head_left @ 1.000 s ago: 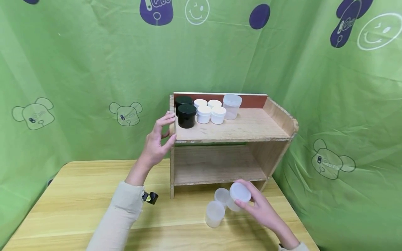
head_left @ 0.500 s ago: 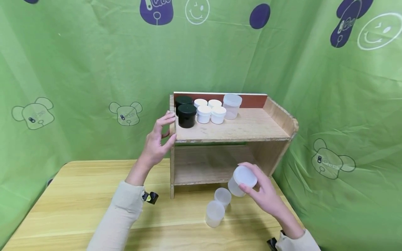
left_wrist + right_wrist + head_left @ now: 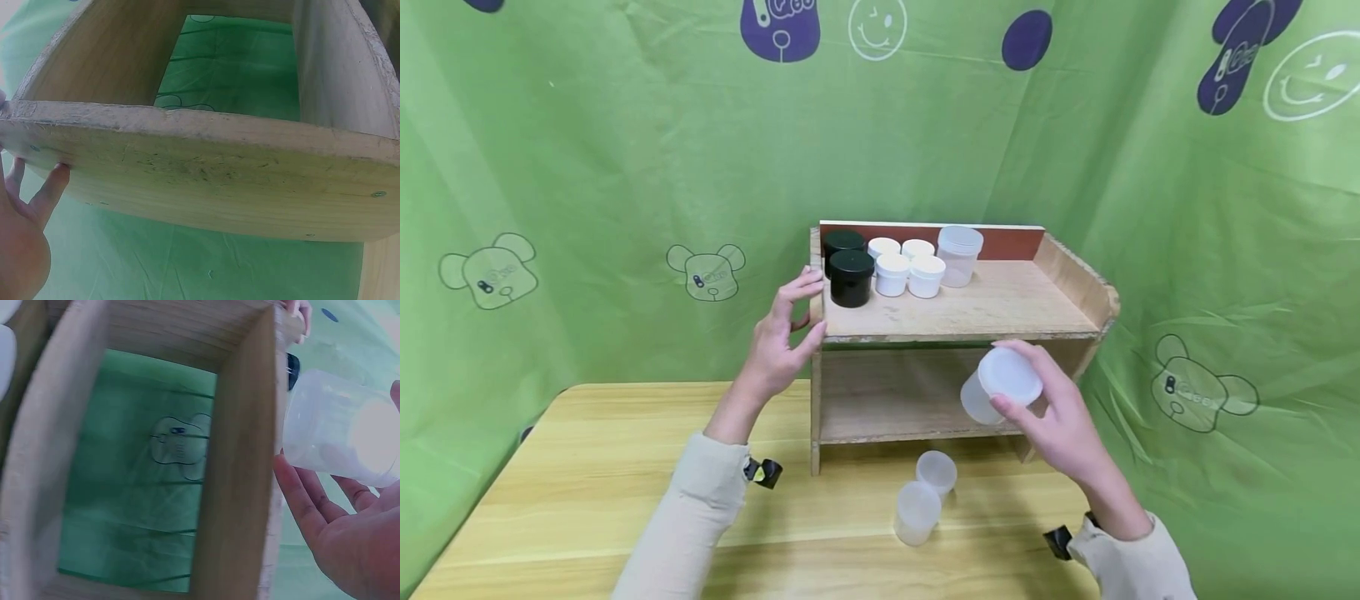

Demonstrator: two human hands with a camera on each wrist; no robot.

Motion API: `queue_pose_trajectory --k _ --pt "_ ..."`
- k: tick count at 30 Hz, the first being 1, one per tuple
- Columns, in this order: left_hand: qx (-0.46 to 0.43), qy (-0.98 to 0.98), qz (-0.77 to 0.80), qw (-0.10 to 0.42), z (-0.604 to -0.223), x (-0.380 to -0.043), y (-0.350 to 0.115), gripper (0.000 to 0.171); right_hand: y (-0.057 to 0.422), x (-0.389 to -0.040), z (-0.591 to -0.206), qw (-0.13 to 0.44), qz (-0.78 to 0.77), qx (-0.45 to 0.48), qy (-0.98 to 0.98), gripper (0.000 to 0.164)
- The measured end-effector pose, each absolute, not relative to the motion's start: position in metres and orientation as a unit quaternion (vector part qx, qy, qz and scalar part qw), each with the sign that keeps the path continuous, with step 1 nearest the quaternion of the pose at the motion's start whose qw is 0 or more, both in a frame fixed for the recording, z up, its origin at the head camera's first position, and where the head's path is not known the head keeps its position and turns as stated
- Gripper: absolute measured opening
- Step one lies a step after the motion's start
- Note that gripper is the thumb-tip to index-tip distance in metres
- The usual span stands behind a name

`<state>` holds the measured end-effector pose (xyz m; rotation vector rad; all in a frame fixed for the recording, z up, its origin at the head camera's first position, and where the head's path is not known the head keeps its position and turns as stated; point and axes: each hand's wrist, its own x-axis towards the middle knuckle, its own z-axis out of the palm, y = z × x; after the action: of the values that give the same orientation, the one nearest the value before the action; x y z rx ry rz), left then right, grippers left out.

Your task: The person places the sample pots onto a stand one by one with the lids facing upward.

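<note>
My right hand (image 3: 1052, 408) grips a translucent plastic jar (image 3: 981, 400) by its lidded end, thumb on the near side and fingers on the far side. The jar is tilted, raised in front of the lower opening of a small wooden shelf (image 3: 962, 321). In the right wrist view, the jar (image 3: 319, 425) lies across the fingers, close beside the shelf's edge. My left hand (image 3: 775, 350) rests its fingertips and thumb against the shelf's left side panel (image 3: 206, 181). Two more translucent jars (image 3: 917, 512) stand on the table below the shelf.
On the top board are two black jars (image 3: 852, 279), several small white jars (image 3: 892, 275) and one translucent jar (image 3: 959, 257) at the back. The shelf's right side panel (image 3: 1078, 283) rises beside them. A green curtain (image 3: 625, 167) encloses the wooden table (image 3: 625, 450).
The right hand has lifted the jar up from beside the other two translucent jars, moving it up and to the right. The left hand stays at the shelf's side.
</note>
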<state>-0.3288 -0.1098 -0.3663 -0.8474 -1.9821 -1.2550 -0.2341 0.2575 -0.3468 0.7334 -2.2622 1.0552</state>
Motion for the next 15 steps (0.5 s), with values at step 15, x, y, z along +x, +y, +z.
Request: queue_pose_trajectory --k 15 --pt "-0.328 -0.747 -0.481 0.322 -0.367 -0.329 -0.11 0.055 0.255 -0.266 -0.289 0.299 0.436 0.225 -0.819 0.056"
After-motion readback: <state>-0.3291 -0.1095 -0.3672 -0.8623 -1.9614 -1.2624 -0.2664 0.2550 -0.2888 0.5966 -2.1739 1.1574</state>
